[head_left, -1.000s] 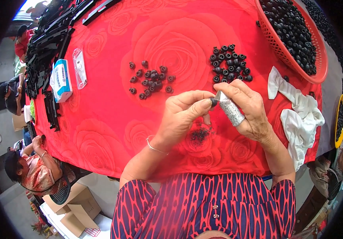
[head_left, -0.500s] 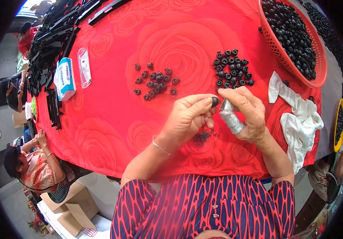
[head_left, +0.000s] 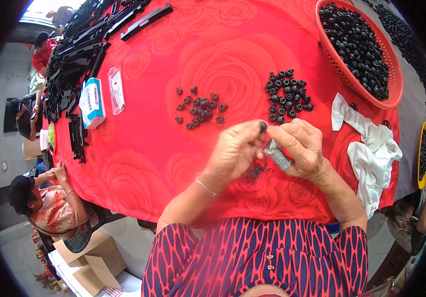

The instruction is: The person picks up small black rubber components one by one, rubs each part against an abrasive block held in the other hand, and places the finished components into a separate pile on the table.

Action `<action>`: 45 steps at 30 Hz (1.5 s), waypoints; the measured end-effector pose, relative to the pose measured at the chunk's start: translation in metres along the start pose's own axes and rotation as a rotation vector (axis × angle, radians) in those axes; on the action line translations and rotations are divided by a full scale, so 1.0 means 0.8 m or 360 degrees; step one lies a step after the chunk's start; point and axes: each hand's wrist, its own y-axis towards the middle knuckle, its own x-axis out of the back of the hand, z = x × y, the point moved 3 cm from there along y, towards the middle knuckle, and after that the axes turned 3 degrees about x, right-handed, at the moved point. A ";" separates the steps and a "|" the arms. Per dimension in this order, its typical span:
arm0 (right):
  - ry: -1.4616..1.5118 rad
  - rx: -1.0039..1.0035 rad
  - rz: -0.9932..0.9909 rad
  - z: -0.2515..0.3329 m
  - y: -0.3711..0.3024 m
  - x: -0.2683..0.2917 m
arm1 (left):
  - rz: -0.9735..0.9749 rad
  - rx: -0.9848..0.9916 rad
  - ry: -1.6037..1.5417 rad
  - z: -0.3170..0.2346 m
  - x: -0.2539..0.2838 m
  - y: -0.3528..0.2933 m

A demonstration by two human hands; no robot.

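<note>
Near the table's front edge, my left hand (head_left: 235, 151) pinches a small round black plastic part (head_left: 263, 126) between thumb and fingertips. My right hand (head_left: 303, 148) is closed just beside it, its index finger reaching to the part. A silvery wrapping (head_left: 278, 159) covers what looks like my right thumb. Between that thumb and the index finger shows a small flat grey piece (head_left: 273, 144), perhaps a blade. Black shavings (head_left: 256, 172) lie on the red cloth under my hands. Beyond them are two groups of similar parts, a left group (head_left: 201, 110) and a right group (head_left: 289, 94).
A red basket (head_left: 339, 79) heaped with black parts stands at far right, a white cloth (head_left: 366, 148) nearer me. A yellow tray (head_left: 421, 182) sits at the right edge. Long black pieces (head_left: 77, 64), a tissue pack (head_left: 92, 104) and a clear case (head_left: 116, 91) lie left. Another person (head_left: 49, 203) sits there.
My left hand is blurred and has turned slightly, tilting the black part against my right index finger. The whole view has shifted a little, so the table's things sit differently in the picture.
</note>
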 end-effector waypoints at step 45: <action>0.0620 -0.0615 0.0244 -0.021 0.001 0.004 | 0.0153 0.0044 0.0305 -0.009 -0.001 -0.008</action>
